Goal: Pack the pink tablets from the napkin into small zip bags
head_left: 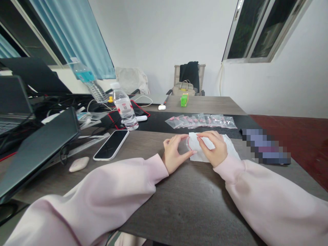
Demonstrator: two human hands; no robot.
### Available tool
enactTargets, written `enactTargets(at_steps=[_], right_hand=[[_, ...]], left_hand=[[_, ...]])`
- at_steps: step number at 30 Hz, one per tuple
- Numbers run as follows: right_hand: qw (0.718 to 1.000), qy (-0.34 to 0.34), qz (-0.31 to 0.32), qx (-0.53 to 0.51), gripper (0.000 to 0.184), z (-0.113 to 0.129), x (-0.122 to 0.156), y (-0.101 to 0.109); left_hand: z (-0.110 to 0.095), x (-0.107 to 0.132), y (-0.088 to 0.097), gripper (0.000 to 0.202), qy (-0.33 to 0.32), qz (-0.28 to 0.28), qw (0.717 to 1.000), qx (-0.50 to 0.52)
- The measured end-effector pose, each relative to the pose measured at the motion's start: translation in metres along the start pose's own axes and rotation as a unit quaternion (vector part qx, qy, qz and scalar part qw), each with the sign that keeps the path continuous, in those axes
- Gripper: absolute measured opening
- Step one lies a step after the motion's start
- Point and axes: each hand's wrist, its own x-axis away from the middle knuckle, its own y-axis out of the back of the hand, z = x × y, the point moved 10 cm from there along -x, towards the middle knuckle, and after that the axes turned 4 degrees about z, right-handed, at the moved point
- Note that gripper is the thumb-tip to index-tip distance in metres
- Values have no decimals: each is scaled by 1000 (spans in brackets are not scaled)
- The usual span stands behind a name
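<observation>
At the table [194, 212], the person's left hand [174, 153] and right hand [214, 147] both hold a closed grip around a clear round dish [185, 145] with a red edge, partly wrapped in white tissue [196, 145], just in front of a row of small zip bags [201, 120] holding pink items.

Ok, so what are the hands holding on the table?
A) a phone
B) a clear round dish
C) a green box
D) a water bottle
B. The left hand touches the clear round dish, its red rim showing, while the right hand presses white tissue around it.
</observation>
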Motion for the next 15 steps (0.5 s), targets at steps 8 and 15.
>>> enactTargets(at_steps=[8, 15], right_hand=[[994, 58, 43, -78, 8, 16, -3, -5], [992, 9, 87, -90, 13, 8, -2, -13]], left_hand=[[5, 0, -2, 43, 20, 4, 1000, 4], [5, 0, -3, 40, 26, 12, 999, 18]])
